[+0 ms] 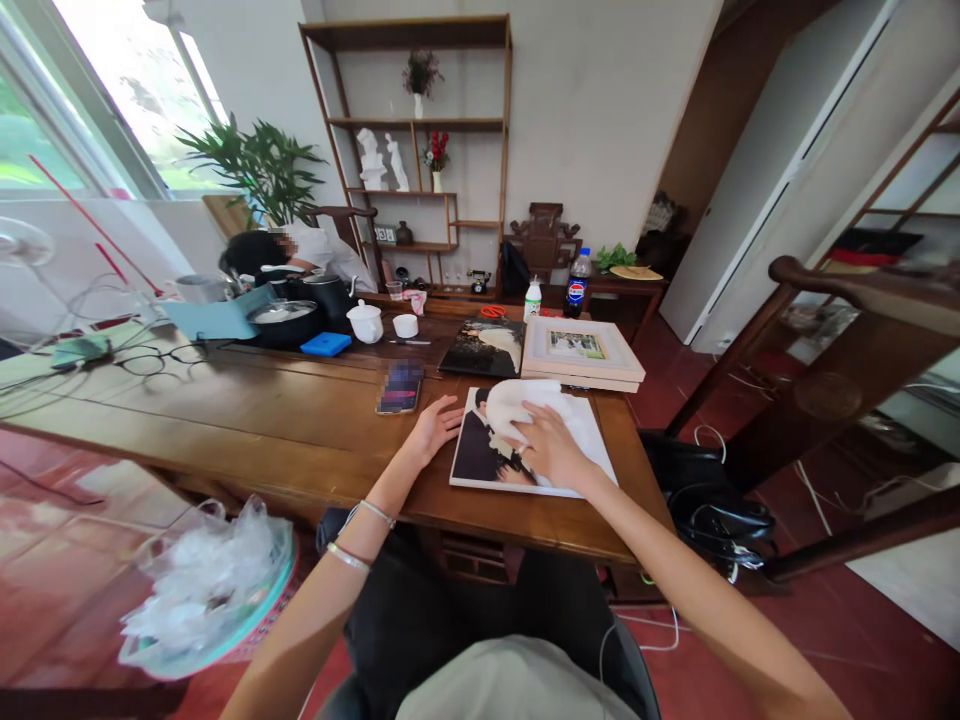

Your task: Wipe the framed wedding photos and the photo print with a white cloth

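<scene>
A large photo print or album [480, 452] with a pictured couple lies flat near the table's right front edge. My right hand [551, 445] rests on a white cloth [501, 405] that covers part of the picture, its fingers bent over the cloth. Beside the picture's left edge, my left hand [437, 428] lies with its fingers stretched out, holding nothing. Behind the picture are a dark album [482, 347] and a white framed photo [611, 345] on a pale box. A phone [400, 388] lies left of them.
The wooden table [300, 430] also bears a teapot [365, 322], a white cup [406, 325], a blue box [326, 344], glasses [161, 358], a cola bottle [577, 285] and a small white bottle [532, 298]. A bin [277, 600] stands below. A person [330, 255] leans at the far side.
</scene>
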Available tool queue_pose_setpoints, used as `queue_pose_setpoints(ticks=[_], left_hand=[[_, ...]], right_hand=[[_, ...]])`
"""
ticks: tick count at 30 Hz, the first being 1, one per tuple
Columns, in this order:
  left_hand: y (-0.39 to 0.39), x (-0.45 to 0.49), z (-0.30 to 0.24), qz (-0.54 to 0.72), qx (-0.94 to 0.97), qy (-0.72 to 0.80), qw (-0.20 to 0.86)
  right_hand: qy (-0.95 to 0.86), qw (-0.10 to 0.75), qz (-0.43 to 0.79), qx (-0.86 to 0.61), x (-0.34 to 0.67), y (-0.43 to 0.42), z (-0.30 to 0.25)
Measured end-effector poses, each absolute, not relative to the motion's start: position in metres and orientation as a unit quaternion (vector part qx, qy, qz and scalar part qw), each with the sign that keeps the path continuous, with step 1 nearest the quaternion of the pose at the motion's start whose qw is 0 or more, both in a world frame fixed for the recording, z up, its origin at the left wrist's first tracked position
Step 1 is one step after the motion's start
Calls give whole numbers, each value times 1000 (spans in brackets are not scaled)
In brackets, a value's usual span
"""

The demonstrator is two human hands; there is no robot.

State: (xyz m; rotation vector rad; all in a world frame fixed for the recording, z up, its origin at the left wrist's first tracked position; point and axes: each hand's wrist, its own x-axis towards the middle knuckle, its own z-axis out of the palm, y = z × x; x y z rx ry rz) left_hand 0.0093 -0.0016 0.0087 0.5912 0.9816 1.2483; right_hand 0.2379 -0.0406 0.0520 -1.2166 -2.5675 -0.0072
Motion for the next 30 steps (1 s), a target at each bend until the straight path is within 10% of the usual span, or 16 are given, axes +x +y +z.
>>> queue_pose_setpoints(ticks=[30], left_hand=[[-11, 17, 14, 577, 288, 435, 628]], right_hand=[[-871, 245, -59, -421, 192, -97, 22]])
